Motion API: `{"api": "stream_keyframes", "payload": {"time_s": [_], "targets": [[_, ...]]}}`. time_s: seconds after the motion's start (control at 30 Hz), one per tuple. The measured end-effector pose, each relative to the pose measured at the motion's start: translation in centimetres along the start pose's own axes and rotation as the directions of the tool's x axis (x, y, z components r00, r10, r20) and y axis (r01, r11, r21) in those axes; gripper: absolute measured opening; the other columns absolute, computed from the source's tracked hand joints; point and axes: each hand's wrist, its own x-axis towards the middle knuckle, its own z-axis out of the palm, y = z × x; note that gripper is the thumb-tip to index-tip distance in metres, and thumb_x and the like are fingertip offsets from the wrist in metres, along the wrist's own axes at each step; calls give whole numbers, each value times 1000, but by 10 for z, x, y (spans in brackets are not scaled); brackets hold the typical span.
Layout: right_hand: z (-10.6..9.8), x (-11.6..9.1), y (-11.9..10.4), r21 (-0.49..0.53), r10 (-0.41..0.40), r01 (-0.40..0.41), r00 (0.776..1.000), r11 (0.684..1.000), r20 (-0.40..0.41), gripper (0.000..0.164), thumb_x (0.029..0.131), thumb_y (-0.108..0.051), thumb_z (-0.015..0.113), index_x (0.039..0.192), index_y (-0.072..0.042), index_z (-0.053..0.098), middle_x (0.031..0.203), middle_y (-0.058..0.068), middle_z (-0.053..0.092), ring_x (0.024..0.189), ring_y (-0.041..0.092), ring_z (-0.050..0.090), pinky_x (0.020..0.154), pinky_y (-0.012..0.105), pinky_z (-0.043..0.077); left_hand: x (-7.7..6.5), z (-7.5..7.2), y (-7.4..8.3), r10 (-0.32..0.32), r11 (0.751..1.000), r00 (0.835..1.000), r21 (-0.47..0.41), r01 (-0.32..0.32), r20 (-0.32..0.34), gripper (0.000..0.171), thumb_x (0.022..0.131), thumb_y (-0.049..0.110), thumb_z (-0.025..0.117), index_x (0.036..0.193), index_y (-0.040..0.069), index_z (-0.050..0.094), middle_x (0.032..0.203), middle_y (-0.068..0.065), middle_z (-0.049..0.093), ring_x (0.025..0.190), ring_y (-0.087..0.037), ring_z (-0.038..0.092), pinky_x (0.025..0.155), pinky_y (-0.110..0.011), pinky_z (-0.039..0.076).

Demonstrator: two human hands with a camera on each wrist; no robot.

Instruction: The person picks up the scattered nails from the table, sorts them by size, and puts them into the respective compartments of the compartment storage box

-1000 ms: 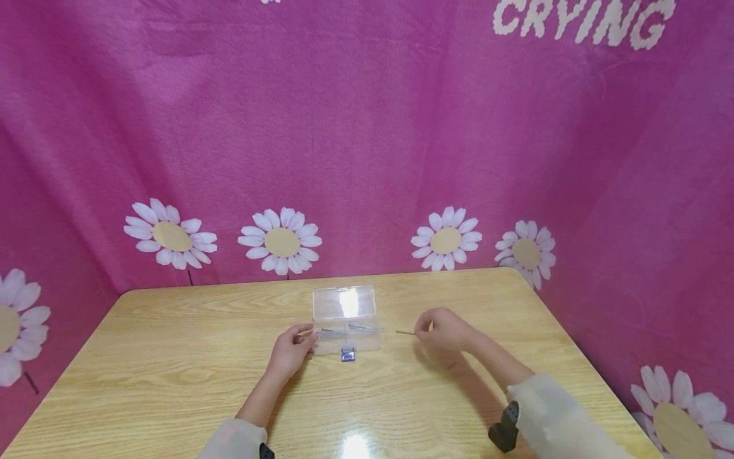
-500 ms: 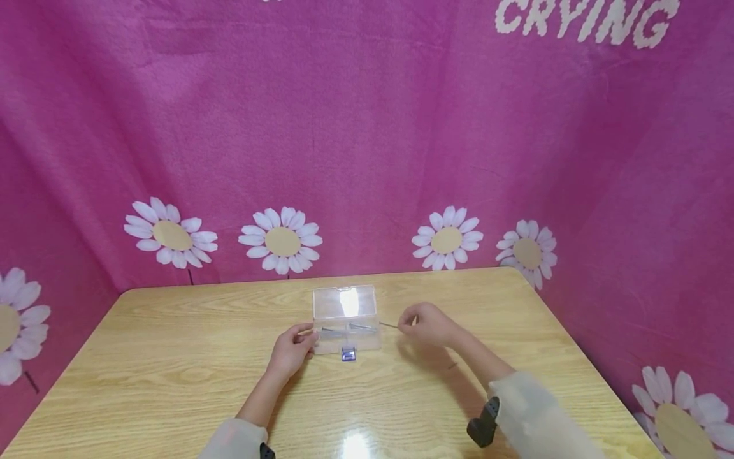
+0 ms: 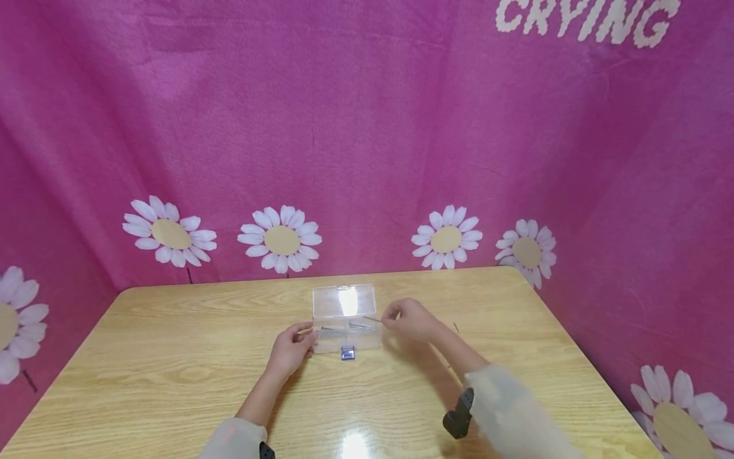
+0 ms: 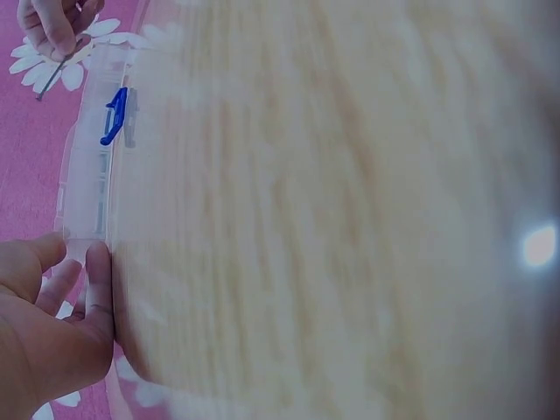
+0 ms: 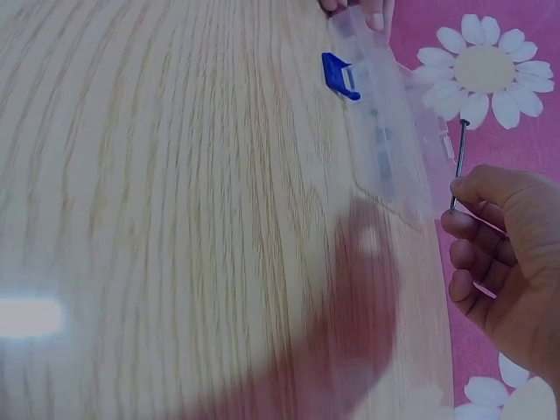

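A clear plastic box (image 3: 362, 342) with its lid (image 3: 329, 303) raised stands near the table's far edge. Long metal nails (image 3: 361, 327) lie in its compartments, and a blue latch (image 4: 115, 116) hangs at the front. My left hand (image 3: 291, 349) holds the box's left end, with fingertips against the wall. Thumb and index finger of my right hand (image 3: 410, 319) pinch one nail (image 5: 460, 162) near its pointed end, its flat head outward. In the head view this nail reaches over the box's right side, above the compartment.
The wooden table (image 3: 172, 370) extends on both sides of the box. A thin dark piece (image 3: 455, 327) lies right of my right hand, too small to identify. Behind the table hangs a pink curtain (image 3: 367, 140) with printed daisies.
My right hand has moved left with the nail, from beside the box to its right edge. The left hand and the box have stayed in place.
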Motion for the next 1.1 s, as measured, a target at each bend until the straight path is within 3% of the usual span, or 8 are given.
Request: {"api": "stream_keyframes", "payload": {"time_s": [0.27, 0.47, 0.77, 1.1], "targets": [[11, 8, -4, 115, 72, -75, 997, 990, 35, 9, 88, -12, 59, 89, -5, 66, 86, 5, 61, 74, 17, 54, 63, 27, 50, 0, -1, 0, -8, 1000, 1000, 8, 8, 0, 37, 91, 12, 59, 124, -4, 55, 84, -12, 61, 68, -10, 58, 64, -23, 55], [17, 12, -4, 119, 62, -66, 998, 991, 30, 10, 88, -12, 59, 90, -4, 66, 86, 6, 62, 73, 16, 55, 62, 26, 51, -1, -1, 0, -6, 1000, 1000, 5, 6, -1, 37, 92, 12, 59, 124, -5, 55, 84, -12, 61, 68, -9, 58, 64, -23, 55], [22, 14, -4, 110, 42, -42, 999, 993, 10, 11, 87, -11, 59, 90, -4, 67, 86, 5, 65, 82, 16, 58, 76, 28, 53, 0, 1, 0, -13, 1000, 1000, 3, 13, -4, 36, 91, 11, 59, 124, -4, 55, 86, -12, 62, 69, -11, 58, 64, -22, 55], [23, 17, -1, 170, 43, -50, 998, 984, 46, 14, 90, -10, 56, 93, 0, 65, 85, 10, 65, 78, 18, 59, 69, 28, 53, 0, 0, 1, -15, 1000, 1000, 7, 15, -7, 37, 91, 11, 59, 124, -5, 55, 85, -12, 62, 68, -10, 58, 63, -23, 55]]}}
